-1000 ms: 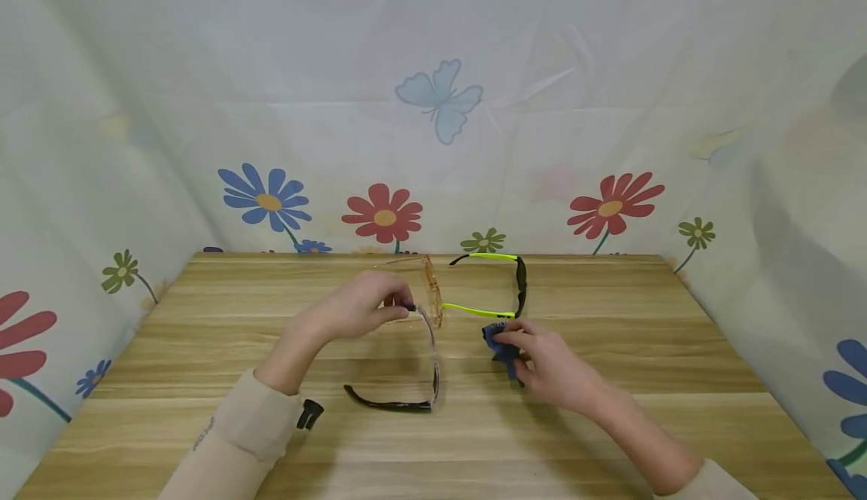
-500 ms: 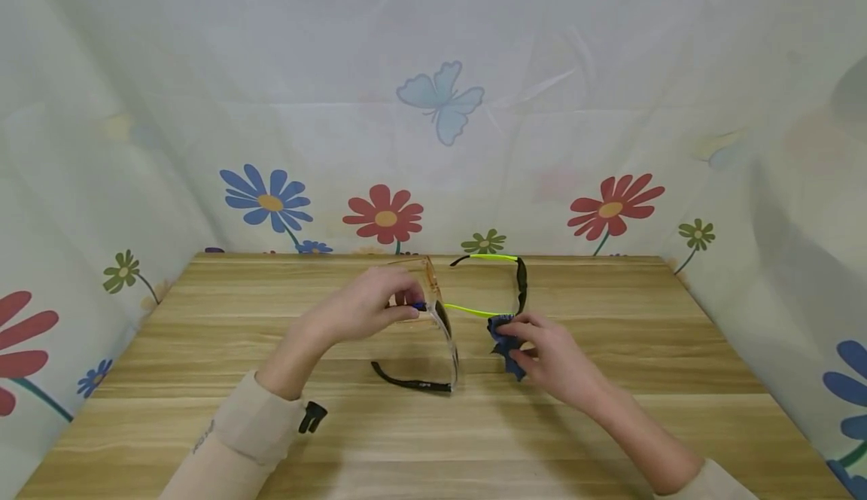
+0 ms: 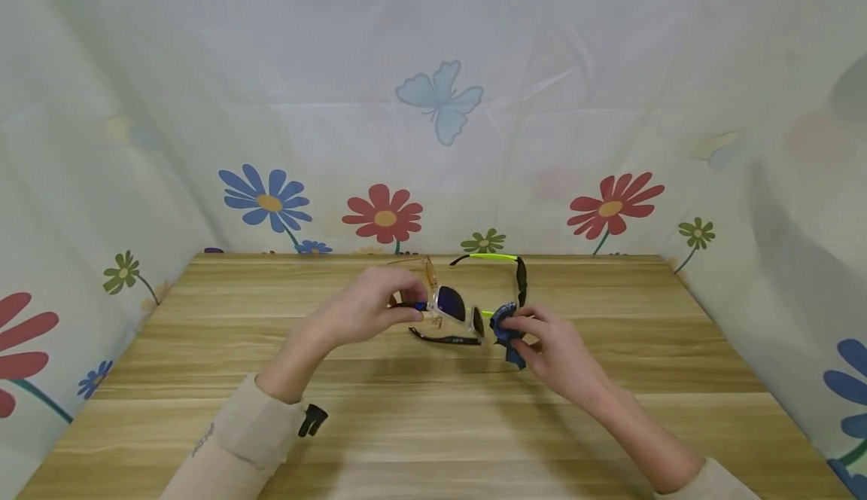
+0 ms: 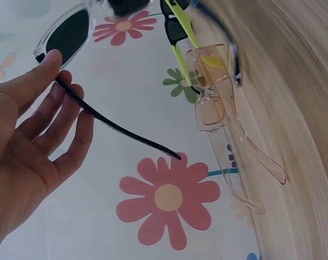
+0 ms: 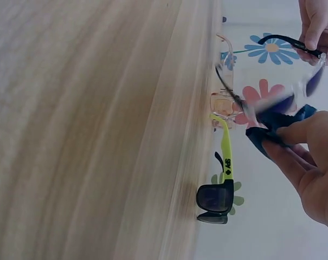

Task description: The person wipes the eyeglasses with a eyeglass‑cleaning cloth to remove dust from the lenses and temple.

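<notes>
My left hand (image 3: pixel 372 306) pinches a pair of sunglasses (image 3: pixel 451 303) by one black temple near its hinge, as the left wrist view shows. These sunglasses have a clear frame and dark bluish lenses; their other black temple points back toward me. In my right hand (image 3: pixel 558 353) a crumpled dark blue cloth (image 3: pixel 504 324) is pinched between thumb and fingers. The cloth (image 5: pixel 272 130) overlaps the nearer lens end of the sunglasses in the right wrist view. Both hands are raised over the wooden table (image 3: pixel 433 440).
Behind the hands, sunglasses with neon yellow temples (image 3: pixel 493 257) and dark lenses lie open on the table. Beside them are glasses with a clear peach frame (image 4: pixel 212 86). A curtain (image 3: pixel 515 169) printed with flowers stands along the table's back edge.
The clear-framed sunglasses have swung up and right, their lenses turning into view and their free end nearing the cloth. The right hand has shifted only slightly.
</notes>
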